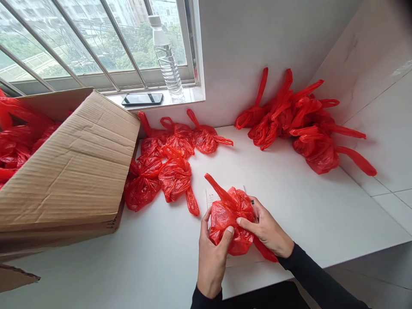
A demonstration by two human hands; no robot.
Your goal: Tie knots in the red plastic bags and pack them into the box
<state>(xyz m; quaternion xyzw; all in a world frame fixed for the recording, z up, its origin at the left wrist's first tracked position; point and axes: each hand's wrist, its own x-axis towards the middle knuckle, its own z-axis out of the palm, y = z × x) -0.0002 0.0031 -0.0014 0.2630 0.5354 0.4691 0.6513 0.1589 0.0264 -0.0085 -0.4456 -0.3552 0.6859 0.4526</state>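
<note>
Dark print on the brown corrugated cardboard box point(74, 163) at left shows "11"; the marks on the white paper sheet point(211, 196), mostly hidden by the hands and bag, are too small to read. At lower centre, the fingers of the left hand point(213, 257) and right hand point(268, 226) hold the knotted red translucent plastic bag point(231, 219). Similar red bags point(175, 178) sit on the white surface point(154, 262) at centre and upper right.

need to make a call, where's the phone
In the head view, the phone lies on the windowsill, upper left of centre, just left of the bottle.
</note>
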